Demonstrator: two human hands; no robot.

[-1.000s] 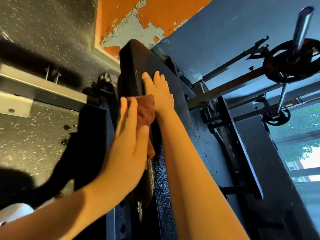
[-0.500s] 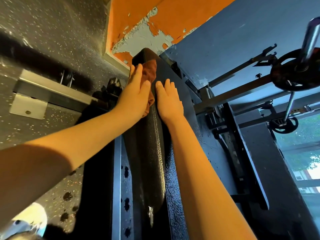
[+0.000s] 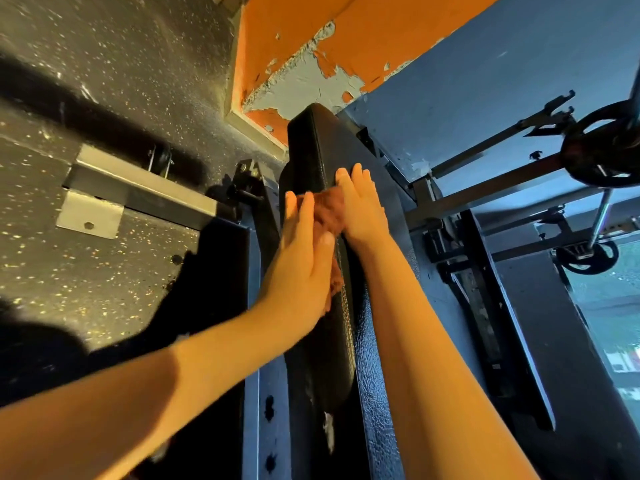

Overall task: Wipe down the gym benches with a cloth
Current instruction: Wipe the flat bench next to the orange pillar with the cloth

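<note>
1. The black bench pad (image 3: 311,143) runs up the middle of the view, with its far end against the wall (image 3: 346,22), where orange paint is peeling.
2. The brown cloth (image 3: 330,211) lies on the left edge of the pad, about halfway along it and between the two hands.
3. The left hand (image 3: 301,268) presses the cloth against the left side of the pad. Its fingers are straight and held together, not curled round the fabric.
4. The right hand (image 3: 363,209) lies flat on the top face of the pad, just right of the cloth, with its fingers stretched toward the far end.
5. The cloth is blurred, so it is hard to tell whether the right thumb touches its edge.
6. Both forearms reach in from the bottom of the view, one on each side of the pad.
7. Left of the pad is a speckled dark floor (image 3: 121,64), and a grey metal bar (image 3: 138,192) lies on it.
8. Below the pad on its left is a dark frame post (image 3: 252,393) with holes in it.
9. Well to the right of the pad a black weight plate (image 3: 602,150) sits on a bar, and a smaller plate (image 3: 585,259) is lower down.
</note>
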